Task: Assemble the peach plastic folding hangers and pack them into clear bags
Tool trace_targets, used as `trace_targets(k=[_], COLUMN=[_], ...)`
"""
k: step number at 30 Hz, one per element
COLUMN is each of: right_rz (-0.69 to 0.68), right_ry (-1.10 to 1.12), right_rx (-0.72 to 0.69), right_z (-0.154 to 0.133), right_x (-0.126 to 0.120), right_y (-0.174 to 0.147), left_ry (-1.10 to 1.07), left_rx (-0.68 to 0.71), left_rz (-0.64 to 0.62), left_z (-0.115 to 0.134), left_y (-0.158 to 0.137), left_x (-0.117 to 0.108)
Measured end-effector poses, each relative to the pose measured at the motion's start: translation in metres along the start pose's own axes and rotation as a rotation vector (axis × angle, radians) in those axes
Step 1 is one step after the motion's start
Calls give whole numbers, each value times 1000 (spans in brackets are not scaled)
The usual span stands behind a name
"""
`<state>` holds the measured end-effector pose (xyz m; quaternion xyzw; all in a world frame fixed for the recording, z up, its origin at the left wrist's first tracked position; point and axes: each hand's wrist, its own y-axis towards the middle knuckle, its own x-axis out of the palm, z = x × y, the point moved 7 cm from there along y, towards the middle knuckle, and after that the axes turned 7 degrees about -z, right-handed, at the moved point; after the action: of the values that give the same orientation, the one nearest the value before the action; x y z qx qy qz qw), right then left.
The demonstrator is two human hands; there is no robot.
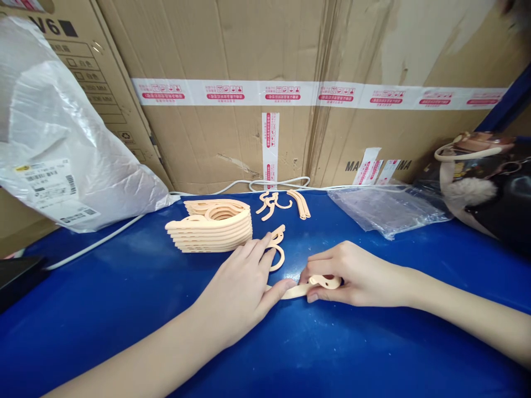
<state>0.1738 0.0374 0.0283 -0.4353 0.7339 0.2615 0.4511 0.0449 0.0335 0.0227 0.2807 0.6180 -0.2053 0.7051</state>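
Gripping parts just right of the stack (209, 235), on its near side: left hand (238, 284) holds the ring piece (283, 257), fingers on it, thumb on the strip (295, 291); right hand (348, 273) is pinched round a curled part (318, 280) at the strip's other end. Can't tell if strip and curled part are one, or what joins under the left palm. Hooks (270, 205) and bars (299, 204) lie right of the stack, by its far edge. I'd brace the left hand on the table (332, 342), line the parts up first, then press steadily and straight; twisting could flex or slip them
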Motion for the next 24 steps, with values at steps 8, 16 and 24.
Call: trace_targets(k=[8,16,24], right_rz=[98,282,160], right_ry=[-133,-340,-358], right_rx=[89,232,253], right_z=[13,36,29], right_x=[-10,-38,-30], right_y=[0,-11,-3], left_ry=[-74,4,-30], left_rx=[29,23,170], left_rz=[36,43,-21], left_z=[0,-3,15], left_y=[-1,1,6], left_x=[1,-3,6])
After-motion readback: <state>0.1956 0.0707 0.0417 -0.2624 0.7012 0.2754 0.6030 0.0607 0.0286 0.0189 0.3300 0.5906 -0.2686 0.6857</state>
